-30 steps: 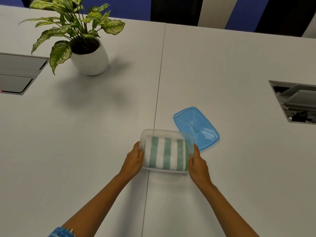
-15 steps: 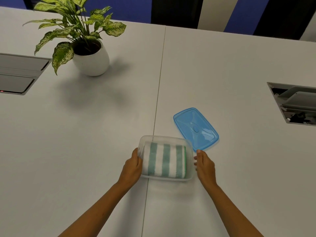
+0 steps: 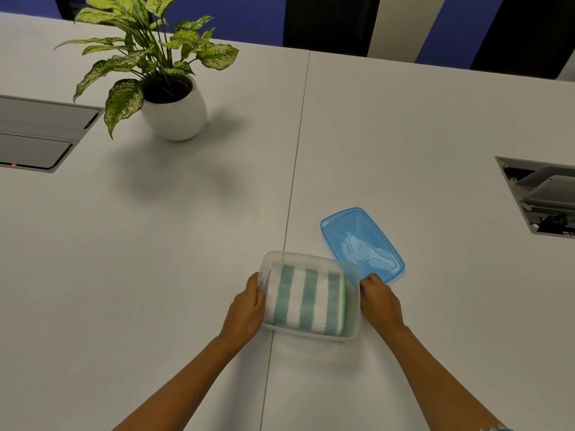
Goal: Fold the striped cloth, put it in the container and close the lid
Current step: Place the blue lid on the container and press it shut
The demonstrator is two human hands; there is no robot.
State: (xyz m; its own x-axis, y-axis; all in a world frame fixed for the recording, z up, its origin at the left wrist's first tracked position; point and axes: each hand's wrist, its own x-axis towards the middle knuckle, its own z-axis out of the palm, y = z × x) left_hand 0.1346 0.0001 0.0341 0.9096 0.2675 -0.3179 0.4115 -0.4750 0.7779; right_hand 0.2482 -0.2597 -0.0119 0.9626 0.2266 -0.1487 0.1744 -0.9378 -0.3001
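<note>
Left hand (image 3: 245,307) grips the clear rectangular plastic container (image 3: 353,301) w/ curled fingers; right hand (image 3: 380,301) sits at its other end, grip unclear to me. Folded green-and-white striped cloth (image 3: 308,298) lies inside, long axis left-right, stripes front-back. Translucent blue rectangular lid (image 3: 362,244) lies on white bench (image 3: 186,244) beside it.

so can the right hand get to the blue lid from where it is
Probably yes. The right hand sits by the container's right side, and the blue lid lies flat on the table just beyond its fingers, with nothing between them or resting on it.
</note>
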